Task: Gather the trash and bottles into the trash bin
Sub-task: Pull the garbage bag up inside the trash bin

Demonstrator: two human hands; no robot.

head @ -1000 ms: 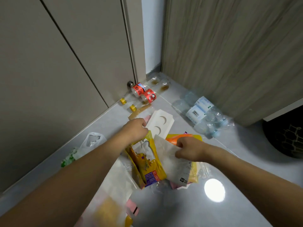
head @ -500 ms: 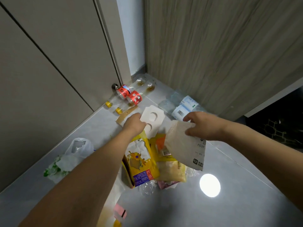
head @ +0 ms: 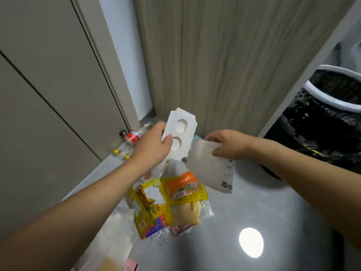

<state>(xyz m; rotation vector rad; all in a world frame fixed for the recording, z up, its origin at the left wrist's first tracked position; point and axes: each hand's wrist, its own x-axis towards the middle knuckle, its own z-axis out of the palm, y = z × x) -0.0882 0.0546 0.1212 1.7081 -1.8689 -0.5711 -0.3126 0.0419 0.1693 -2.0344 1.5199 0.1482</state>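
Left hand: fingers pinching white card cup holder, lifted off floor. Right hand: fingers gripping pale paper bag, held in air. Yellow wrappers: on floor below hands. Red-label bottles: by door. Trash bin, black-lined: at right

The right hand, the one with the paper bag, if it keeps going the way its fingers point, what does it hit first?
Probably the white cardboard cup holder held by the left hand: the right hand points left toward it, though depth is unclear.
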